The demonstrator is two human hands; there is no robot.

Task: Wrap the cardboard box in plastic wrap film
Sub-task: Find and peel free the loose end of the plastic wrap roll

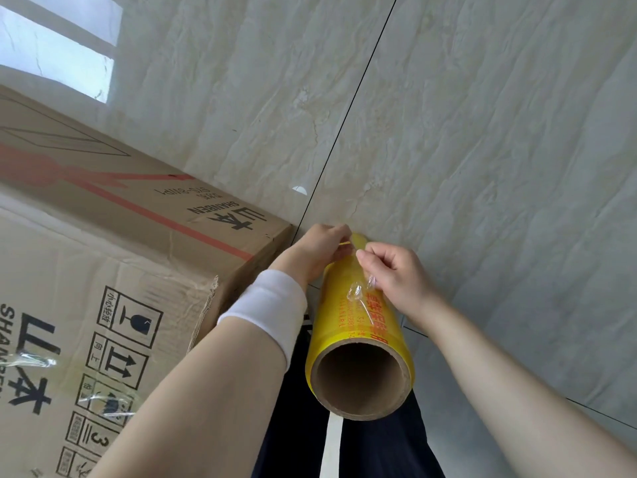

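Gripping the far end of a yellow roll of plastic wrap (358, 326), the left hand (319, 250) has its fingers curled round it. The right hand (396, 277) pinches a crumpled bit of clear film (358, 293) lifted off the roll's side. The open cardboard core faces the viewer. A white wristband (272, 305) sits on the left wrist. The large printed cardboard box (103, 270) stands just left of the roll on a pale tiled floor (482, 132). Dark trousers (379, 450) show below.

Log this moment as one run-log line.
stage: freeing film end | left hand: grips far end of plastic wrap roll | right hand: pinches loose film | cardboard box: on floor, left of roll
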